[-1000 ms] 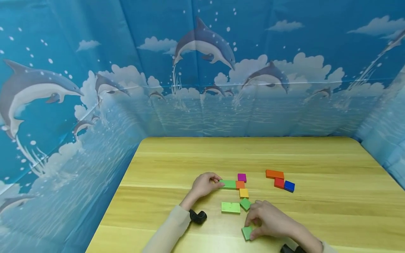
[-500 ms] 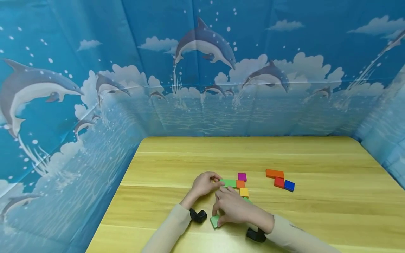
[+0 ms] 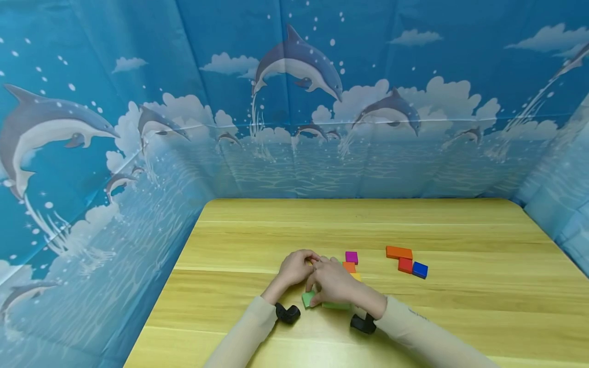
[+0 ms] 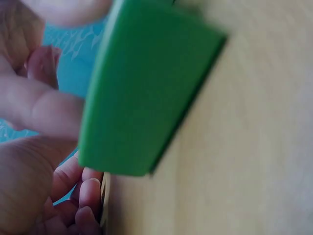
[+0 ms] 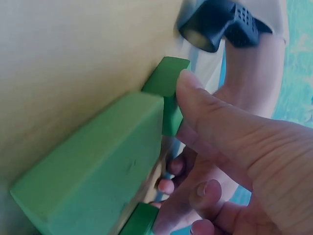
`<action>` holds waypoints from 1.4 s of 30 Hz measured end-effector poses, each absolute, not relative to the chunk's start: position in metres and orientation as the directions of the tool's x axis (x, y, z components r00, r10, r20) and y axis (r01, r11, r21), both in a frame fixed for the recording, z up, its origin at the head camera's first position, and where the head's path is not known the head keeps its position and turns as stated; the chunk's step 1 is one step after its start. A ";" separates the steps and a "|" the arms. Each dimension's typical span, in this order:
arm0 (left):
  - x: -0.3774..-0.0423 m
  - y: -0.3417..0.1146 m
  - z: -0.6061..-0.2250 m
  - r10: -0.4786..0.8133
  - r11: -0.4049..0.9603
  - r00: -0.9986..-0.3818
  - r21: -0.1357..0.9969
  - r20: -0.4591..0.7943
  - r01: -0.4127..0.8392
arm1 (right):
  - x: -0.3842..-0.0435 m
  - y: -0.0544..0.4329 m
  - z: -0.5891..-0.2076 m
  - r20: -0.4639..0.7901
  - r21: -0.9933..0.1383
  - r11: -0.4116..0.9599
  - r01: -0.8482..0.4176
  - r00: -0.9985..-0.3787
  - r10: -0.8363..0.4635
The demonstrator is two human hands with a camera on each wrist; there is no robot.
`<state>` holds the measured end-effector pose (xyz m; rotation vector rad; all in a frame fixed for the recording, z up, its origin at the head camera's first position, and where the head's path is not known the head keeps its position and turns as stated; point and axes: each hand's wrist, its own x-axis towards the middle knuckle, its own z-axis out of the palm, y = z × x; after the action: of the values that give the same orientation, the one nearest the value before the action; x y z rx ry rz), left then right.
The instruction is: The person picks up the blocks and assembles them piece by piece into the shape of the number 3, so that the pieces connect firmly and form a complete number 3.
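My right hand (image 3: 335, 281) pinches a small green block (image 3: 307, 300) between thumb and fingers, close over the table. That block (image 4: 146, 93) looms large in the left wrist view. A light green rectangular block (image 5: 93, 166) lies under the right hand, mostly covered by it in the head view. My left hand (image 3: 295, 268) holds the left end of a longer green block (image 5: 139, 221), now largely hidden behind the right hand. An orange square block (image 3: 348, 267) adjoins that longer block at its right end, and a yellow block (image 3: 356, 276) sits just in front of the orange one.
A magenta block (image 3: 352, 257) lies behind the orange square. Farther right, an orange rectangular block (image 3: 399, 252), a red block (image 3: 405, 265) and a blue block (image 3: 420, 270) form a cluster on the wooden table (image 3: 483, 306). Dolphin-print curtains (image 3: 257, 168) surround the table.
My right hand has carried the small green block leftward and then away from me, up beside the left hand. The left hand has stayed at the longer green block.
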<state>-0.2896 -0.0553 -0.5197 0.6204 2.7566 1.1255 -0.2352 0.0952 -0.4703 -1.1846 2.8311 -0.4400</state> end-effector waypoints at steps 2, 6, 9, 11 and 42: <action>-0.290 -0.056 -0.520 0.402 0.651 -0.913 0.682 0.065 0.335 | -0.239 0.096 -0.472 0.069 -0.280 0.671 -0.686 -0.712 -0.699; -0.291 -0.056 -0.521 0.396 0.657 -0.916 0.678 0.062 0.330 | -0.242 0.097 -0.472 0.052 -0.310 0.666 -0.678 -0.712 -0.701; -0.291 -0.056 -0.521 0.394 0.657 -0.918 0.681 0.055 0.323 | -0.243 0.097 -0.472 0.037 -0.337 0.660 -0.671 -0.711 -0.703; -0.291 -0.056 -0.521 0.395 0.653 -0.917 0.686 0.054 0.321 | -0.244 0.098 -0.472 0.025 -0.351 0.661 -0.663 -0.712 -0.702; -0.291 -0.055 -0.519 0.391 0.644 -0.918 0.692 0.070 0.327 | -0.249 0.097 -0.473 -0.058 -0.413 0.773 -0.482 -0.833 -0.551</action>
<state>-0.2908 -0.0545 -0.5190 0.6055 2.7695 1.1396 -0.2492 0.0974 -0.4728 -0.8196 2.7898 -0.5792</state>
